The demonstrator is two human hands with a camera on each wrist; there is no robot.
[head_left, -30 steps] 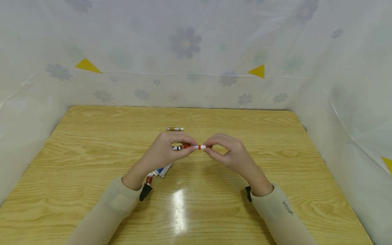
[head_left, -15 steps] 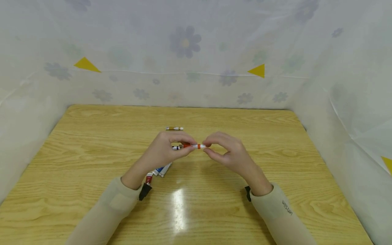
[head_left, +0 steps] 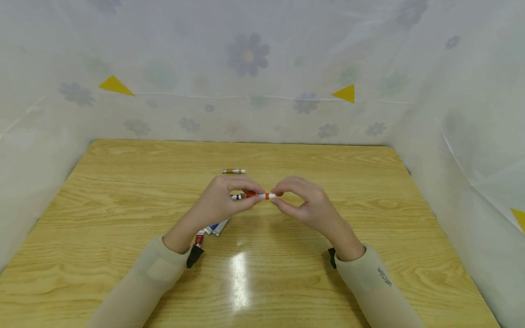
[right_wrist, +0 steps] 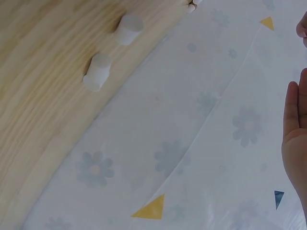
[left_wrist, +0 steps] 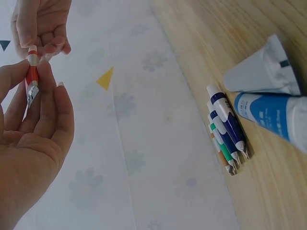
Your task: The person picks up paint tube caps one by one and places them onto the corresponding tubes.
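Note:
A small orange-red paint tube (head_left: pixel 267 196) with a white cap is held level above the table, between the hands. My left hand (head_left: pixel 219 198) pinches its body between thumb and fingers. At the cap end, the thumb and index finger of my right hand (head_left: pixel 309 205) pinch the white cap. The left wrist view shows the tube (left_wrist: pixel 31 74) with its crimped silver end toward the left palm. The right wrist view catches only part of the right hand (right_wrist: pixel 298 129), and the tube is out of sight there.
Several small paint tubes, one purple (left_wrist: pixel 228 120), lie side by side on the table. Larger tubes, one blue and white (left_wrist: pixel 268 115) and one pale (left_wrist: pixel 264 72), lie near the left forearm. A red tube (head_left: pixel 199 238) is partly covered by the black wrist strap (head_left: pixel 194 256).
The right fingertips shift slightly around the cap. Both hands and the tube otherwise keep their place, and the head view tilts a little.

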